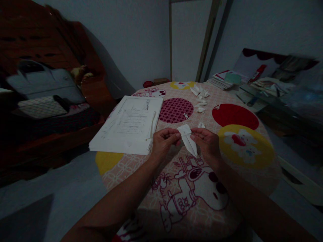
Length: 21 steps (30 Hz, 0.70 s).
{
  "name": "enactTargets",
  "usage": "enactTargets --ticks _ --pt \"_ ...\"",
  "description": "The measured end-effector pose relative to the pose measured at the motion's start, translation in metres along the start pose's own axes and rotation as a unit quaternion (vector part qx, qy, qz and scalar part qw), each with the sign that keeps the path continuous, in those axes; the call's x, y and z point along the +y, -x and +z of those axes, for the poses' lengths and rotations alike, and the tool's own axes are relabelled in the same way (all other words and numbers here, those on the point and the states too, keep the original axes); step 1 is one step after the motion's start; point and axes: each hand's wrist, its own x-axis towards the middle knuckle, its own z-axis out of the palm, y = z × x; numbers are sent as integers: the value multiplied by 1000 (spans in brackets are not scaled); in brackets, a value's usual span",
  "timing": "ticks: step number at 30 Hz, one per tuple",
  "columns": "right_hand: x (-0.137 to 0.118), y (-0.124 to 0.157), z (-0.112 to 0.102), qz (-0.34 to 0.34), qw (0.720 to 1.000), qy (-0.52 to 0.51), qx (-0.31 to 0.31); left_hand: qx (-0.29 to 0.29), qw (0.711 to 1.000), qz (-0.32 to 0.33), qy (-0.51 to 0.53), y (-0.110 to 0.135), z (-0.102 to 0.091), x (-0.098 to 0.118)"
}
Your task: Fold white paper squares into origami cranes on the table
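Note:
Between my two hands, a little above the round table, is a folded piece of white paper with a broad top and a pointed lower end. My left hand pinches its left edge between thumb and fingers. On the opposite edge, the thumb and fingers of my right hand are closed in the same way. A small folded white paper piece lies just behind my right hand. Left of my hands rests a thick stack of paper sheets, the top one bearing lines of writing.
Several folded white paper pieces lie toward the table's far side. The patterned tablecloth covers the round table. At the right stands a glass-topped stand with papers and books. A wooden bench holding bags is at the left.

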Motion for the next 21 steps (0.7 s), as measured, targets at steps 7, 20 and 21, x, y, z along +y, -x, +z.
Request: enactTargets --ticks 7,20,21 --pt "1 1 1 -13 1000 5 -16 -19 999 11 32 -1 -1 -3" --pt "0 5 1 -126 985 113 -15 -2 1000 24 7 1 2 1" --pt "0 5 1 -144 981 130 -10 -2 999 32 2 1 2 1"
